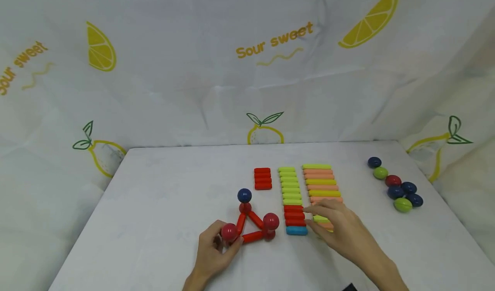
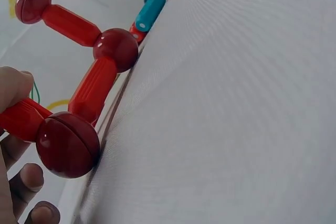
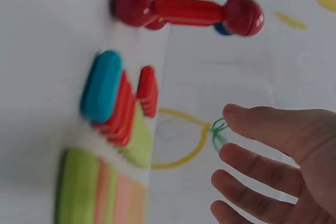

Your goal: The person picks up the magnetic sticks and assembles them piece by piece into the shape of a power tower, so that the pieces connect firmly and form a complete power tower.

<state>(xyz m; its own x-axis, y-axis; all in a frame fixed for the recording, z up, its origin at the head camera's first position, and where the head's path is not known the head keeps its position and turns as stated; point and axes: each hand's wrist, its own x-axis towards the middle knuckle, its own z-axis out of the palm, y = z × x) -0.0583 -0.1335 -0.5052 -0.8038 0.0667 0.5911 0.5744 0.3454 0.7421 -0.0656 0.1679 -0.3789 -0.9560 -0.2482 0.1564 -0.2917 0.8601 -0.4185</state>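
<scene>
A ball-and-rod frame of red magnetic-looking rods and balls (image 1: 253,237) lies as a triangle on the table, with uprights rising from its corners. One upright carries a dark blue ball (image 1: 244,195); red balls (image 1: 271,221) top the other two. My left hand (image 1: 215,249) grips the frame's near-left corner, thumb and fingers around the upright red rod (image 2: 23,119). Thumb and fingers apart, my right hand (image 1: 342,228) hovers just right of a column's red rods (image 1: 294,215), holding nothing. Below those rods lies a blue rod (image 1: 296,231).
Light green rods (image 1: 289,183) continue that column upward. To its right, a column of orange, yellow and green rods (image 1: 319,176) runs partly under my right hand. Several short red rods (image 1: 263,179) lie farther back. Loose coloured balls (image 1: 395,192) cluster at the right edge.
</scene>
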